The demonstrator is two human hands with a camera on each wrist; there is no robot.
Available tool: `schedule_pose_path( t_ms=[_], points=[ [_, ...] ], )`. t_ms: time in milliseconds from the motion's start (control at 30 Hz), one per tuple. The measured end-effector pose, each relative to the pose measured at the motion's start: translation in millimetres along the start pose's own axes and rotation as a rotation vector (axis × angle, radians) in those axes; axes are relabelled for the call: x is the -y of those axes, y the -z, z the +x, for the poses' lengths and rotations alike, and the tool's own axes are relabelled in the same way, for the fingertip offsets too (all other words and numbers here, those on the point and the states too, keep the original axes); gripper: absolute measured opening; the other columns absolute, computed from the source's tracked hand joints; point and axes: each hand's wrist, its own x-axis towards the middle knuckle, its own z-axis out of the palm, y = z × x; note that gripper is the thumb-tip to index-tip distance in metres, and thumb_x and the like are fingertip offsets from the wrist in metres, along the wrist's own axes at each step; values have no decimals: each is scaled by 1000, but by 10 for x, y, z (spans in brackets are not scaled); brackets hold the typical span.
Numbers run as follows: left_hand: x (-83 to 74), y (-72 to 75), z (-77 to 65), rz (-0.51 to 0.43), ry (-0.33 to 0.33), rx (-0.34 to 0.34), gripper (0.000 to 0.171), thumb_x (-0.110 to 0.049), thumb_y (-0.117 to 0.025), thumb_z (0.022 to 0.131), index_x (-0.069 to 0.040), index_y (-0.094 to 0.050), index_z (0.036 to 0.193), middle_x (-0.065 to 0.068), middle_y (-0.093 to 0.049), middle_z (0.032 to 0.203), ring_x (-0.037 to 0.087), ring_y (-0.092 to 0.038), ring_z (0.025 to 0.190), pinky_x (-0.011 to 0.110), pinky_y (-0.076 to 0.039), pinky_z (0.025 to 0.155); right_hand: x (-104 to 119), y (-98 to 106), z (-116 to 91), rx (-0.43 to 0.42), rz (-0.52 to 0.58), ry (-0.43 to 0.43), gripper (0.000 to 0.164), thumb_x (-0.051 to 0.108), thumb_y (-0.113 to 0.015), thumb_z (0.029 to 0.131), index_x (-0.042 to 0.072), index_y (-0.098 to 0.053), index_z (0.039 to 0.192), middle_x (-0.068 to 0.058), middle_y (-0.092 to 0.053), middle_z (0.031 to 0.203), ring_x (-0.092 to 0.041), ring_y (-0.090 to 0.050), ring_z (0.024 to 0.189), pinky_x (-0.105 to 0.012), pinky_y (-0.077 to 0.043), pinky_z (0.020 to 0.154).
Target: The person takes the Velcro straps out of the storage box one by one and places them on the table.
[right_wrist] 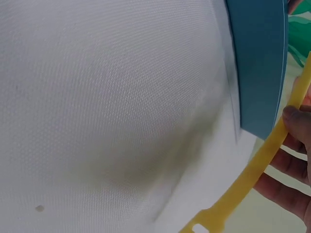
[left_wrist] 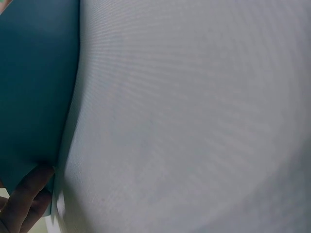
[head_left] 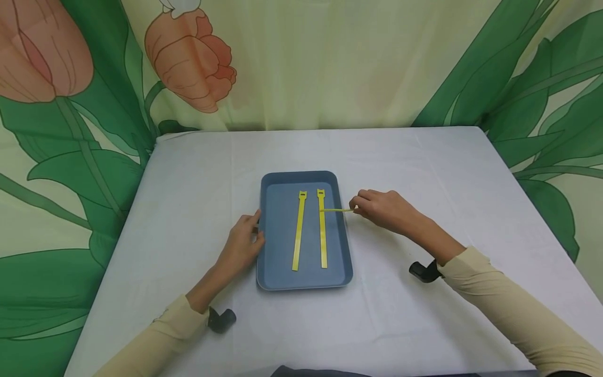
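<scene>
A blue-grey tray [head_left: 278,275] holds two yellow cable straps lying lengthwise, the left strap [head_left: 299,230] and the right strap [head_left: 322,230], slotted heads at the far end. Just beyond the tray's right rim, my right hand [head_left: 379,209] pinches a third yellow strap [head_left: 335,210] between thumb and fingers. It appears edge-on in the head view, crossing above the right strap. The right wrist view shows the slotted end of this held strap [right_wrist: 248,177]. My left hand [head_left: 242,238] touches the tray's left side with its fingers [left_wrist: 30,191] and thumb.
A white cloth covers the table [head_left: 198,173] under the tray. Behind it hangs a curtain [head_left: 330,63] printed with flowers and leaves. Black wrist-worn devices [head_left: 221,320] jut out below both cuffs.
</scene>
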Motion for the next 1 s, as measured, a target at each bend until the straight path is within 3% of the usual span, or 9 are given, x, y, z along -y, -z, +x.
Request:
schedule_pose_path(
  t_ms=[467, 1000],
  points=[
    [5, -14, -4, 4, -26, -2, 56, 3, -55, 84, 11, -39, 137, 25, -52, 115, 30, -61, 96, 37, -52, 79, -28, -53, -18, -28, 68, -23, 20, 9, -70, 83, 7, -58, 98, -2, -58, 85, -10, -50, 54, -22, -44, 46],
    [8, -5, 6, 16, -25, -1, 56, 3, -56, 84, 12, -39, 136, 26, -52, 113, 32, -61, 97, 37, -52, 80, -43, -84, -39, 60, 162, -134, 19, 6, -69, 85, 5, -57, 100, -3, -56, 87, -11, -54, 59, -22, -47, 52]
  ],
)
